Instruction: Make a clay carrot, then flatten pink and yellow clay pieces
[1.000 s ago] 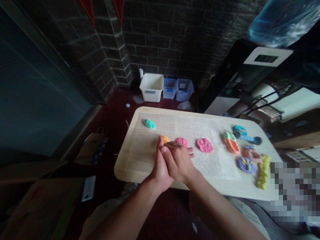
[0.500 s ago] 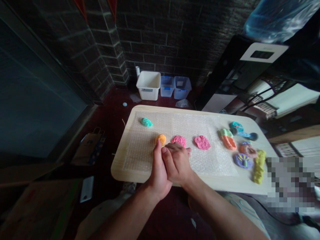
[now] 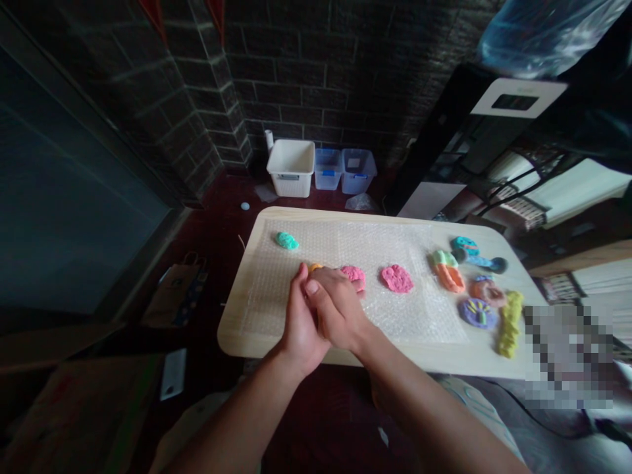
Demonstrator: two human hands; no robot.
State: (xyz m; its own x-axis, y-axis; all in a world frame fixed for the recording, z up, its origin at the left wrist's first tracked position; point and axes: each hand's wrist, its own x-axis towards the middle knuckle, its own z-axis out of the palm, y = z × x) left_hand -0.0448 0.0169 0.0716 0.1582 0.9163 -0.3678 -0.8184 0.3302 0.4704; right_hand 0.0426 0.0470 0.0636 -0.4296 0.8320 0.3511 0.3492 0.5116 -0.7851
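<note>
My left hand point(image 3: 299, 329) and my right hand point(image 3: 340, 311) are clasped palm to palm above the near half of the table. The right lies over the left, and anything between the palms is hidden. Just beyond the fingers sits an orange lump of modelling clay point(image 3: 315, 267), mostly covered by my hands. A pink clay piece point(image 3: 354, 276) is partly hidden by my right fingers. Farther right lies a second flat pink clay piece point(image 3: 397, 279). At the far left of the bubble wrap point(image 3: 336, 240) is a turquoise clay lump point(image 3: 287, 240).
Finished-looking clay shapes stand at the table's right: an orange and green one point(image 3: 448, 272), a purple disc point(image 3: 478, 313), a yellow strip point(image 3: 510, 324). Behind the table point(image 3: 233, 329) are a white bin point(image 3: 292, 168), clear boxes point(image 3: 358, 172) and a water dispenser point(image 3: 444, 141).
My clasped hands have shifted slightly left, now covering more of the orange lump. The right hand has turned a little over the left. The clay pieces stay in place on the table.
</note>
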